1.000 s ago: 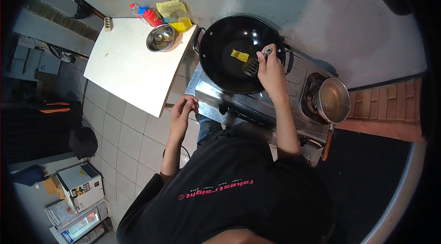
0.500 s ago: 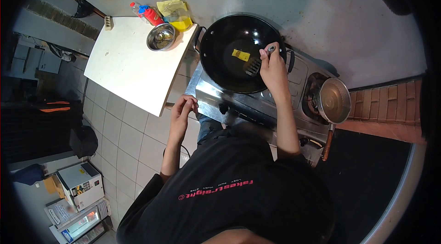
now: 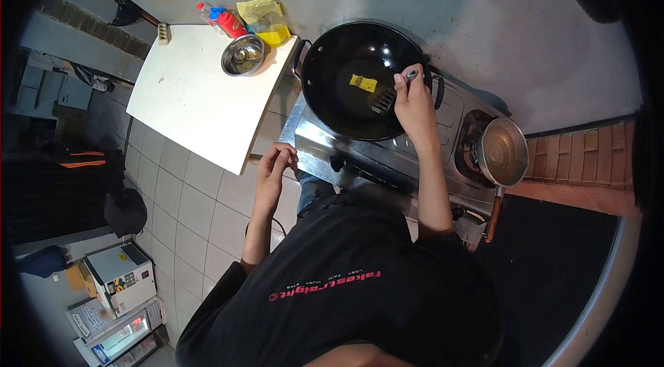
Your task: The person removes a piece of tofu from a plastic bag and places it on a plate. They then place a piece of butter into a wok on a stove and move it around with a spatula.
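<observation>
My right hand (image 3: 415, 108) is wrapped round the handle of a slotted spatula (image 3: 382, 101), whose head rests inside a large black wok (image 3: 328, 101). A yellow rectangular piece (image 3: 363, 83) lies in the bottom of the wok, just left of the spatula head. The wok sits over the left part of a steel stove (image 3: 321, 139). My left hand (image 3: 275, 161) hangs near the stove's front left corner, fingers curled with the tips together; whether anything small is between them is hidden.
A small pan (image 3: 503, 153) with liquid sits on the right burner, its wooden handle toward the front. A white table (image 3: 197, 104) at left bears a steel bowl (image 3: 243, 56), a red bottle (image 3: 229, 23) and a yellow packet (image 3: 274, 32).
My right hand and the spatula have shifted very slightly to the right. The yellow piece and my left hand look unmoved.
</observation>
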Demonstrator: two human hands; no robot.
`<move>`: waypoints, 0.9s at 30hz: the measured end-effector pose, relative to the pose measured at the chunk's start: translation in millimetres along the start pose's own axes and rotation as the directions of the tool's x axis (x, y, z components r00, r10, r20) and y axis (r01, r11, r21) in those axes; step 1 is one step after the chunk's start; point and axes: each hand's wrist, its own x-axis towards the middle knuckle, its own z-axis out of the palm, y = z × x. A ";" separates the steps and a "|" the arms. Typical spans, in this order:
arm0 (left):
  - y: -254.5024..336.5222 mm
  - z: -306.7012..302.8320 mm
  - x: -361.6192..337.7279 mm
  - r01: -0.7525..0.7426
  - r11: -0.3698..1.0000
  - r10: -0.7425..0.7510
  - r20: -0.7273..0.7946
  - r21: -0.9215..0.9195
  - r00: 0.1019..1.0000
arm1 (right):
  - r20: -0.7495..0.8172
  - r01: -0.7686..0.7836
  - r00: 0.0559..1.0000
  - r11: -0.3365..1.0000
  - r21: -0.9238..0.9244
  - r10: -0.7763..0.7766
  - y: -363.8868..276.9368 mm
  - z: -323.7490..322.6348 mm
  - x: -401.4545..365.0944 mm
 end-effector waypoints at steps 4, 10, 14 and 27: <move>-0.9 -0.4 -0.4 0.002 1.000 -0.002 -0.004 0.015 1.000 | 0.021 -0.018 1.000 1.000 0.013 0.017 2.0 -0.7 -1.6; -3.2 -1.1 0.3 -0.004 1.000 0.004 0.008 0.004 1.000 | 0.035 -0.025 0.999 1.000 0.005 0.025 -2.7 0.1 -6.5; -3.2 -1.6 0.0 -0.006 1.000 0.006 0.005 0.001 1.000 | 0.026 -0.024 0.999 0.998 0.050 0.023 -2.9 -0.4 -5.9; -4.0 -3.1 -2.1 -0.001 1.000 0.001 -0.009 0.011 1.000 | -0.101 0.031 0.995 0.996 0.083 -0.023 1.1 -5.0 -12.4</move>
